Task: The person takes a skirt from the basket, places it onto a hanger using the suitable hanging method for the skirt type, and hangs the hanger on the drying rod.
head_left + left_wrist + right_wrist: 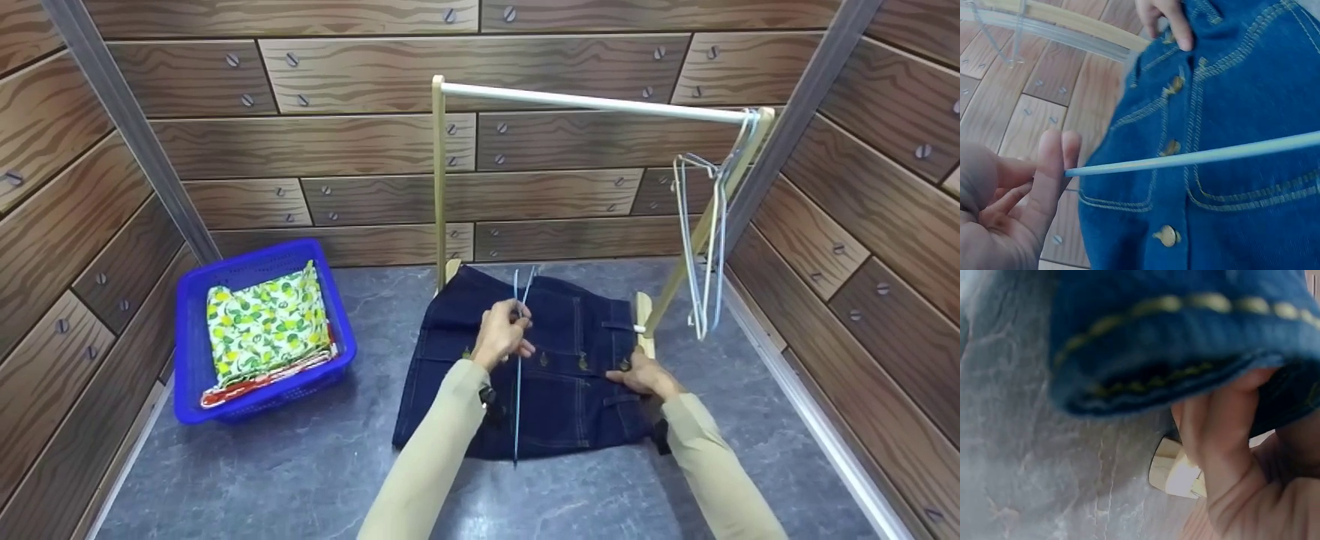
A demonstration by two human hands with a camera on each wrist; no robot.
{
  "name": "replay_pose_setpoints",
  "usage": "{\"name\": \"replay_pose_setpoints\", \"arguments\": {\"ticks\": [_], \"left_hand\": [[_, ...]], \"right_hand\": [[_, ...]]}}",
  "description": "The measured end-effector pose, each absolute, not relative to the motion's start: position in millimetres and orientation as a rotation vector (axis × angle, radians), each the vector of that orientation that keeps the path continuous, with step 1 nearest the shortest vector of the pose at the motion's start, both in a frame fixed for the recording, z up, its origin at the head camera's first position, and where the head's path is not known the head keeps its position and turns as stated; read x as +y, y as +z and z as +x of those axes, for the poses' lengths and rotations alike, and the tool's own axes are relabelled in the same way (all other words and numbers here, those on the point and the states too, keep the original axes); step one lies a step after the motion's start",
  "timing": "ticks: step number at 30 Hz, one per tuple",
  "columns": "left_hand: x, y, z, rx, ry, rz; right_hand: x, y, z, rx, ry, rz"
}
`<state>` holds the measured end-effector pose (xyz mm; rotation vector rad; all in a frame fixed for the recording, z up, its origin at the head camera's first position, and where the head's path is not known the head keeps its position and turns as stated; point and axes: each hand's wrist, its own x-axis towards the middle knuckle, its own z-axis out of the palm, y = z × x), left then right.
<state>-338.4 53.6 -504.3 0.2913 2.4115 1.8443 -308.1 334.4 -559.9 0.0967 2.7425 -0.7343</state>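
A dark blue denim skirt (555, 405) with a row of brass buttons lies spread on the floor, its waistband to the right. Over its middle, my left hand (501, 334) pinches a thin light-blue wire hanger (517, 420) between thumb and fingers. The hanger's bar (1213, 157) crosses above the button placket in the left wrist view. At the waistband (1157, 343), my right hand (646, 375) grips the edge near the top button. Some of its fingers (1224, 422) are at the waist opening, partly hidden by the denim.
Behind the skirt stands a rack with a white rail (592, 103) and wooden posts. Several wire hangers (705, 247) hang at its right end. To the left, a blue plastic basket (187, 337) holds folded lemon-print cloth (270, 322). Wood-patterned walls (375, 142) enclose the floor.
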Motion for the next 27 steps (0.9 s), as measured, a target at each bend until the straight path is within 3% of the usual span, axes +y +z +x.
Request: {"name": "replay_pose_setpoints", "arguments": {"ticks": [27], "left_hand": [[50,-391,-340,2.451,1.854,0.570]], "right_hand": [[286,-563,-307,2.895,-0.811,-0.043]]}}
